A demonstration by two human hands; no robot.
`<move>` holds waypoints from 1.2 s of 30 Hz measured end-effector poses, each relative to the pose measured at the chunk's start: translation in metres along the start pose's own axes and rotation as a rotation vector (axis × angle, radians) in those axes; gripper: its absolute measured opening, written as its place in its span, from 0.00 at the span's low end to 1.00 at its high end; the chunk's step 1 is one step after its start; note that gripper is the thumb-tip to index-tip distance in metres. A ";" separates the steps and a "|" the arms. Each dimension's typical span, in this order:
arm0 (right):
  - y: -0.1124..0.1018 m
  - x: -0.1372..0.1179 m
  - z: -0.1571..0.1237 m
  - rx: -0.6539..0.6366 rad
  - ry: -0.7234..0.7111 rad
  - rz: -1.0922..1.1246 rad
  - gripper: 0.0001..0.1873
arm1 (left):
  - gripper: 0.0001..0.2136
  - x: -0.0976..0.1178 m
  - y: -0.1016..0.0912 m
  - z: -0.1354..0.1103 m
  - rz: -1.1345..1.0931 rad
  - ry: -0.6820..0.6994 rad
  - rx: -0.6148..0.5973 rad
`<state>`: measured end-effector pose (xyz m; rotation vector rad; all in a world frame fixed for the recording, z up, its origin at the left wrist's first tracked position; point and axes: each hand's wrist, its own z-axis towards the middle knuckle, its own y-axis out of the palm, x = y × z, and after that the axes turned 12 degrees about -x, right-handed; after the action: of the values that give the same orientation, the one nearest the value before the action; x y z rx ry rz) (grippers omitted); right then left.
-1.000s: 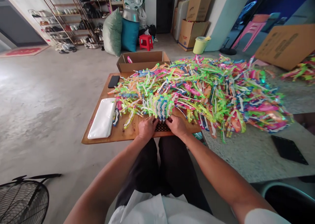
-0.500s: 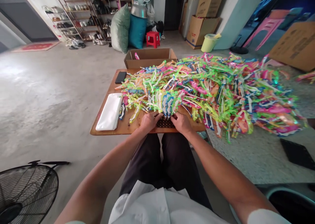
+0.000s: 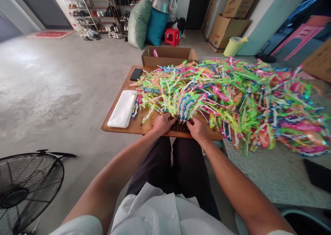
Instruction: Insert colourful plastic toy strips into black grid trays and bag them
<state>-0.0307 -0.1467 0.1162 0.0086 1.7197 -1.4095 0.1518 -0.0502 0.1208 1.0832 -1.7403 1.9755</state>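
On wooden table (image 3: 121, 126) | hands (image 3: 181, 126) unmoved on black grid (image 3: 180, 127)

The toy pile (image 3: 232, 93) hides most of the dark grid (image 3: 180, 127).

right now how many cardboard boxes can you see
4, maybe more out of frame: open brown cardboard box behind the wooden table, two stacked boxes by the wall, one at the right edge.

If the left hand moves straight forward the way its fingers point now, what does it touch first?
Most likely the bunched row of coloured plastic toys directly in front of the left hand, above the dark mesh grid. The fingertips seem already against them, though depth is hard to judge.
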 end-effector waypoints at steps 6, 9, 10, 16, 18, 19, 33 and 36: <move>0.002 0.007 -0.001 -0.022 0.002 0.061 0.12 | 0.10 -0.001 -0.002 0.000 0.151 0.082 -0.057; 0.001 0.009 -0.001 -0.048 -0.001 0.087 0.13 | 0.11 0.000 -0.003 -0.002 0.222 0.129 -0.059; 0.001 0.009 -0.001 -0.055 -0.001 0.087 0.13 | 0.11 0.001 -0.003 -0.003 0.248 0.131 -0.062; -0.001 0.005 -0.002 -0.053 -0.014 0.077 0.12 | 0.11 0.020 -0.008 -0.006 0.410 0.144 -0.141; -0.001 0.005 -0.002 -0.051 -0.034 0.048 0.12 | 0.11 0.025 -0.010 -0.004 0.434 0.126 -0.155; -0.001 0.005 -0.002 -0.051 -0.047 0.025 0.11 | 0.11 0.026 -0.010 -0.003 0.434 0.119 -0.156; 0.009 0.011 0.004 -0.039 -0.083 -0.143 0.11 | 0.12 0.022 0.013 -0.007 0.395 -0.035 -0.020; 0.011 0.007 0.002 -0.037 -0.044 -0.180 0.12 | 0.15 0.026 0.020 -0.008 0.432 -0.084 -0.030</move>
<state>-0.0277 -0.1477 0.1033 -0.2010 1.7451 -1.4963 0.1181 -0.0535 0.1250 0.8427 -2.1907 2.1579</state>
